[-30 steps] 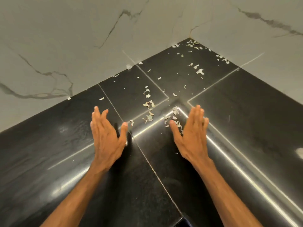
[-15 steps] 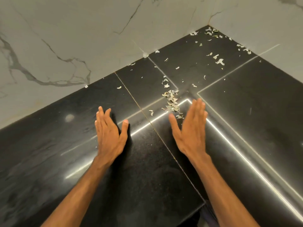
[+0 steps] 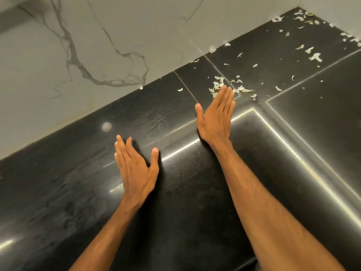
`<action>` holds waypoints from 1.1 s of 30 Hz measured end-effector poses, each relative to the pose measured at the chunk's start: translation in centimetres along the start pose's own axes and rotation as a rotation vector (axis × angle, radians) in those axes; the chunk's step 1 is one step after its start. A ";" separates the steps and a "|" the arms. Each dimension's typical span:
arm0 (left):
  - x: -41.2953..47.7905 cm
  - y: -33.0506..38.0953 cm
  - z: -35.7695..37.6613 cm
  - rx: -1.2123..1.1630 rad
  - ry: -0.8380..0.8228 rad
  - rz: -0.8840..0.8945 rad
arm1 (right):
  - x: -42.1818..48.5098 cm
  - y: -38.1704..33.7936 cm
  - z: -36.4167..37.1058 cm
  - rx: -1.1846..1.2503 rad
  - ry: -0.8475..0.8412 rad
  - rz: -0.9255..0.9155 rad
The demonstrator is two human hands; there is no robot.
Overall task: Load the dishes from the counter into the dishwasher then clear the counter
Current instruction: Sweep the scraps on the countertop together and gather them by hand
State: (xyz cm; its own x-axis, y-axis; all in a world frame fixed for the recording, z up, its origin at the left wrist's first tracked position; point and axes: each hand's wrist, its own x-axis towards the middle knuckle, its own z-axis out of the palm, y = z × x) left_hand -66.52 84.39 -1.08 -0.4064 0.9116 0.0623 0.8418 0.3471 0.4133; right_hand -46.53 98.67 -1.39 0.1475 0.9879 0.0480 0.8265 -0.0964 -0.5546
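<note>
Now, line by line:
Surface: my two hands are over a glossy black stone surface [image 3: 82, 192] that turns a corner, with thin seams between its slabs and bright streaks of reflected light.
Left hand: my left hand [image 3: 134, 169] is flat and empty, fingers straight and close together, thumb spread to the side, on or just above the dark stone; I cannot tell which.
Right hand: my right hand [image 3: 215, 116] is farther forward, also flat and empty, fingers together, thumb out to the left.
Scraps: a pile of pale food scraps [image 3: 217, 86] lies at my right fingertips [image 3: 227, 90], touching or just beyond them.
More scraps: scattered bits [image 3: 314, 56] are spread toward the far corner, well apart from both hands.
Wall: a grey-veined marble wall [image 3: 97, 45] rises behind the surface.
Dishes: none are in sight.
</note>
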 end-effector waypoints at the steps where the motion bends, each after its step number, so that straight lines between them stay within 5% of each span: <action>1: -0.2 -0.3 0.1 0.013 -0.004 -0.014 | -0.9 -0.2 -0.1 0.027 0.040 -0.004; 8: 2.2 2.2 2.4 0.096 -0.025 -0.011 | -5.7 -0.5 -0.1 0.077 0.131 -0.025; 18: 13.2 15.8 9.2 0.061 -0.188 0.341 | -4.7 -0.3 0.6 0.087 0.176 0.051; 21: 13.8 16.1 8.5 -0.105 -0.259 0.439 | -4.3 -0.3 0.8 0.022 0.166 0.053; 23: 13.6 14.3 7.2 -0.258 -0.160 0.462 | -4.3 -0.3 1.0 -0.041 0.156 0.026; 27: 12.9 9.5 5.3 -0.250 0.093 0.146 | -4.2 -0.1 0.9 -0.047 0.115 0.006; 33: 16.5 8.4 4.8 -0.113 0.037 -0.280 | -0.5 1.8 -1.6 0.137 0.091 0.001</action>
State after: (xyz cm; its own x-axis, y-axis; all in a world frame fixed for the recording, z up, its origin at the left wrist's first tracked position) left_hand -64.46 103.45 -0.99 -0.6318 0.7743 -0.0360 0.6508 0.5552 0.5178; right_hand -44.22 97.79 -1.06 0.2019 0.9721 0.1191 0.7454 -0.0736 -0.6625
